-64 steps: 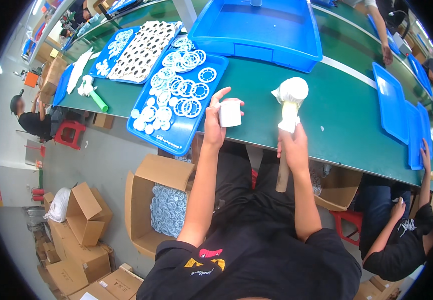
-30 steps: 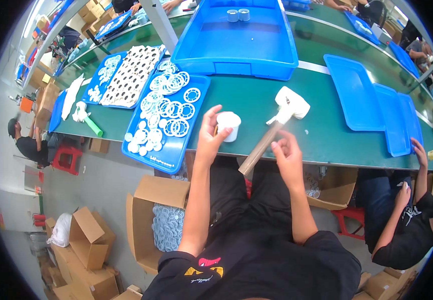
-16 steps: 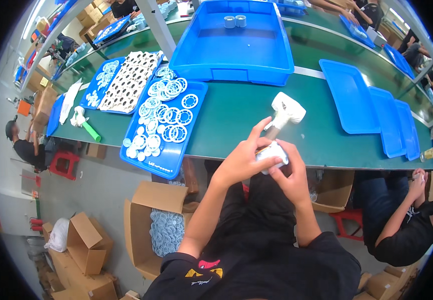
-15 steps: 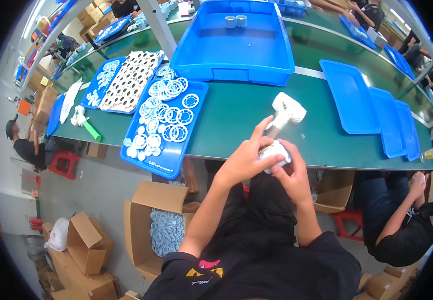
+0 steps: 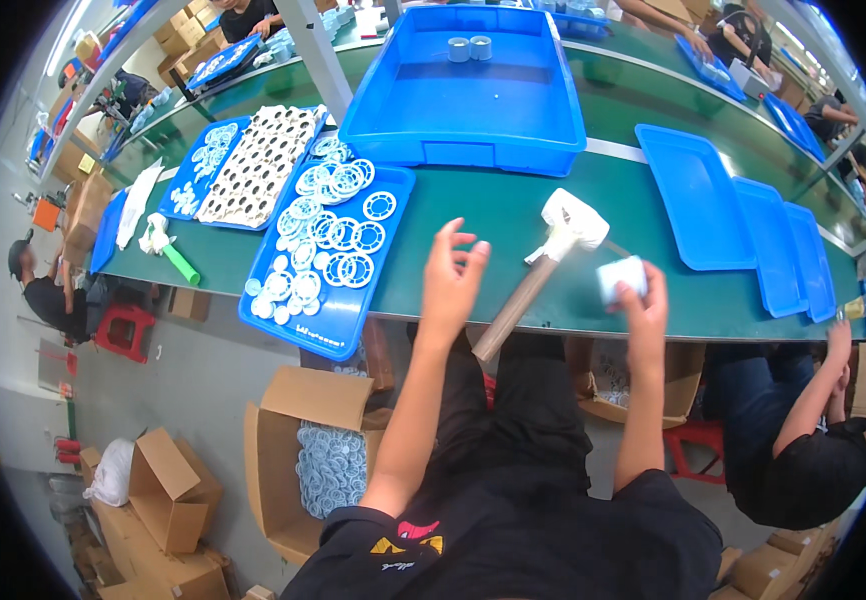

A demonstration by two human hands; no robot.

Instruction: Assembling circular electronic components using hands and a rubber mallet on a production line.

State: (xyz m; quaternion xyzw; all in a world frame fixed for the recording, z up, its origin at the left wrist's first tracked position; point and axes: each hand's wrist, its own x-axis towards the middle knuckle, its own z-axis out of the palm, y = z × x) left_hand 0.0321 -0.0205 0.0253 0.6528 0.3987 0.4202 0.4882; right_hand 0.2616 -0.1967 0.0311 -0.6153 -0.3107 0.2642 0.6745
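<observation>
My right hand (image 5: 645,305) grips a small pale blue-white block-like part (image 5: 620,279), blurred, over the front of the green table. Its exact kind does not show. My left hand (image 5: 450,285) is raised with fingers apart and nothing in it, right of a blue tray (image 5: 391,262) of white slotted rings (image 5: 369,236) and small discs. Between the hands lies a mallet (image 5: 525,298), its head wrapped in white, its wooden handle reaching past the table's front edge.
A deep blue bin (image 5: 461,155) with two pale cylinders (image 5: 469,48) stands at the back. Flat blue trays (image 5: 698,205) overlap on the right. A green-handled tool (image 5: 181,263) lies left. Below is an open carton of rings (image 5: 331,468). A co-worker (image 5: 803,455) sits on the right.
My hands have parted: the left moved left and let go, while the right carried the pale part to the right. The mallet's handle is now uncovered.
</observation>
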